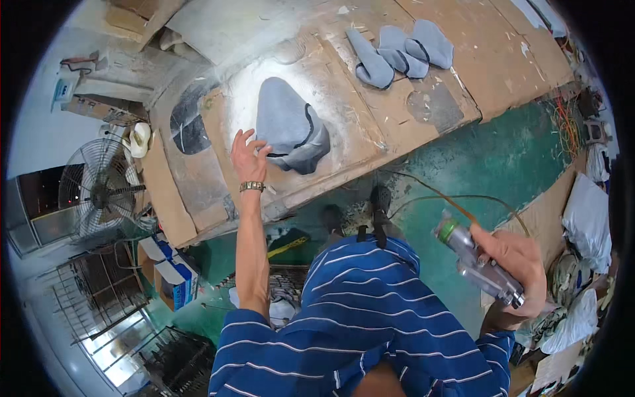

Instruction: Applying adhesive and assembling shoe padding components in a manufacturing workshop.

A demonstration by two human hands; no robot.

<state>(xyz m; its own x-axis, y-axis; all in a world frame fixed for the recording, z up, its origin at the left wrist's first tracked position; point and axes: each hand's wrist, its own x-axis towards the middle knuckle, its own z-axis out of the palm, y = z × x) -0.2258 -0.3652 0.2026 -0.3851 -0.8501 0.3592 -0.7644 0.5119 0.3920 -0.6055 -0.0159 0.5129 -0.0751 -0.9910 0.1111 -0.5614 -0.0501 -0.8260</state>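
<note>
A grey fabric piece with a rounded top and black-edged opening lies on the cardboard-covered table, over a white-powdered patch. My left hand, with a watch on its wrist, is at the piece's lower left edge. Its fingers are apart, and the thumb and forefinger reach the edge; I cannot make out a firm grip. Off to the right, away from the table, my right hand is closed round a spray gun with a green ring near its front. Several similar grey pieces lie overlapping farther along the table.
A large fan stands left of the table. An open blue-and-white box sits on the green floor. An orange-brown hose crosses the floor to the right. White bags and other clutter line the right side.
</note>
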